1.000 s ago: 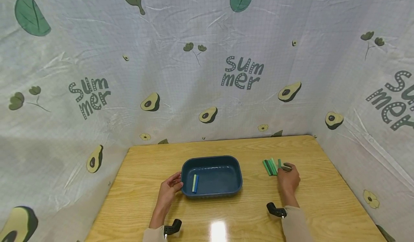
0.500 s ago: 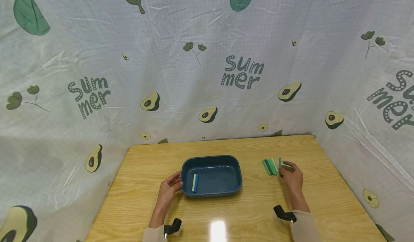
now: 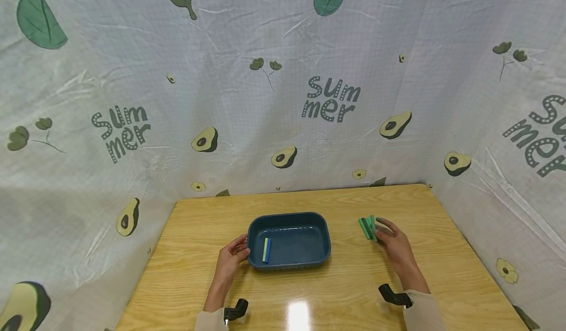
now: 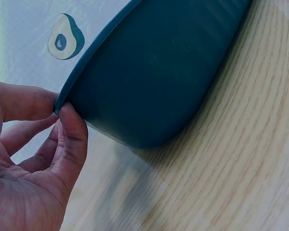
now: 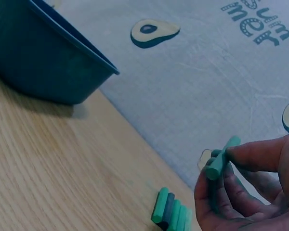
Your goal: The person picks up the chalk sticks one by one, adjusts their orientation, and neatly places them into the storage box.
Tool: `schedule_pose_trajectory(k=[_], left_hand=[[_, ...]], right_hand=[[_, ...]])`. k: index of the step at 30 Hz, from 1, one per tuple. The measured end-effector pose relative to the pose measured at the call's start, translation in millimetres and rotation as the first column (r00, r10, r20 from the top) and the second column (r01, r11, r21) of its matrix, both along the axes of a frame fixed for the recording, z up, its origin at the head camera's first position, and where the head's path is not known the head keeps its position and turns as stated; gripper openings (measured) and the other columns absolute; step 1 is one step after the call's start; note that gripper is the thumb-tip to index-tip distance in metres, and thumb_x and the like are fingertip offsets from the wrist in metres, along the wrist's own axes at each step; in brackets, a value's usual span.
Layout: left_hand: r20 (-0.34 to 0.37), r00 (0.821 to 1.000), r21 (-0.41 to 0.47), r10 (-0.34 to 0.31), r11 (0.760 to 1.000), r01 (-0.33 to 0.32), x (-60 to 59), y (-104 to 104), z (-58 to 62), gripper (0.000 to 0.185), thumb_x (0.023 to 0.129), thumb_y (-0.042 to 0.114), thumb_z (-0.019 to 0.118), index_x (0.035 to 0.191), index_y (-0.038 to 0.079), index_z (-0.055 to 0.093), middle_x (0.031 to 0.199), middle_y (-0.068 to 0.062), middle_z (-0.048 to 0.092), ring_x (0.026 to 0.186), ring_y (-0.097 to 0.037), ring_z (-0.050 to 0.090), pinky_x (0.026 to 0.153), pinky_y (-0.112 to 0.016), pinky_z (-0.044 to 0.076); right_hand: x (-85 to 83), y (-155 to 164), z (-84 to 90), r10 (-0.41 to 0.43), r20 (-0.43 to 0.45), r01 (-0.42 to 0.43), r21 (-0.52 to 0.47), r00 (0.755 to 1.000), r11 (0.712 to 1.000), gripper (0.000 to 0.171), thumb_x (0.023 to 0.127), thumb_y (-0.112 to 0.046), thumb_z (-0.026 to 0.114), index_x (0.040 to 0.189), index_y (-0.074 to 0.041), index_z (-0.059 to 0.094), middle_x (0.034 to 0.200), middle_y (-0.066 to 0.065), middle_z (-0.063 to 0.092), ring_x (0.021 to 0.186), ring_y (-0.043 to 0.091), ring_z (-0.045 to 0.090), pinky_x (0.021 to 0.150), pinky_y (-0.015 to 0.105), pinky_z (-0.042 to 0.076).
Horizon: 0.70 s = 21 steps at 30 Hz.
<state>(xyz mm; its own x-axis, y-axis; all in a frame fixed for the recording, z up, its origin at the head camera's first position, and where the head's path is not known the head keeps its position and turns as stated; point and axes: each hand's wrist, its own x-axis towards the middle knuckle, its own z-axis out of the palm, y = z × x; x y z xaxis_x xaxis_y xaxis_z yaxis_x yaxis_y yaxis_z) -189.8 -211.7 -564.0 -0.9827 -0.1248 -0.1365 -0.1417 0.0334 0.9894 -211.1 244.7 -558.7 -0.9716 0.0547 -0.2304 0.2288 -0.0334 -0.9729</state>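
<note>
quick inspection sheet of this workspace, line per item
surface: wooden table, with a glare spot near the front edge
job's things: dark blue tray holds two sticks, one light green and one blue; a row of green sticks lies on the table right of the tray; one green stick is lifted off the table
clutter: nothing seen
hands: left hand pinches the tray's left rim; right hand pinches the lifted stick beside the row
cables: nothing seen
surroundings: white cloth printed with avocados, leaves and "summer" walls in three sides
</note>
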Motion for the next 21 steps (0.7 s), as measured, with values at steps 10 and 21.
schedule_pose_trajectory(k=[10, 21], left_hand=[[0.013, 1.000, -0.001, -0.011, 1.000, 0.011, 2.8, 0.5, 2.4, 0.048, 0.092, -0.005, 0.059, 0.140, -0.002, 0.051, 0.132, -0.025, 0.054, 0.106, -0.018, 0.057, 0.076, -0.021, 0.055], [0.008, 1.000, 0.006, -0.002, 1.000, 0.002, 3.7, 1.5, 4.4, 0.049, 0.092, -0.006, 0.060, 0.139, -0.001, 0.052, 0.132, -0.025, 0.054, 0.107, -0.019, 0.057, 0.075, -0.020, 0.054]], right_hand=[[-0.6, -11.1, 4.6, 0.079, -0.067, -0.084, -0.073, 0.995, 0.994, 0.064, 0.099, -0.016, 0.058, 0.155, -0.012, 0.025, 0.111, -0.007, 0.060, 0.094, 0.005, 0.062, 0.088, 0.032, 0.054], [0.4, -35.4, 10.8, 0.107, -0.068, -0.114, -0.111, 0.992, 0.987, 0.062, 0.098, -0.015, 0.059, 0.152, -0.009, 0.029, 0.112, -0.006, 0.060, 0.097, 0.006, 0.064, 0.088, 0.032, 0.056]])
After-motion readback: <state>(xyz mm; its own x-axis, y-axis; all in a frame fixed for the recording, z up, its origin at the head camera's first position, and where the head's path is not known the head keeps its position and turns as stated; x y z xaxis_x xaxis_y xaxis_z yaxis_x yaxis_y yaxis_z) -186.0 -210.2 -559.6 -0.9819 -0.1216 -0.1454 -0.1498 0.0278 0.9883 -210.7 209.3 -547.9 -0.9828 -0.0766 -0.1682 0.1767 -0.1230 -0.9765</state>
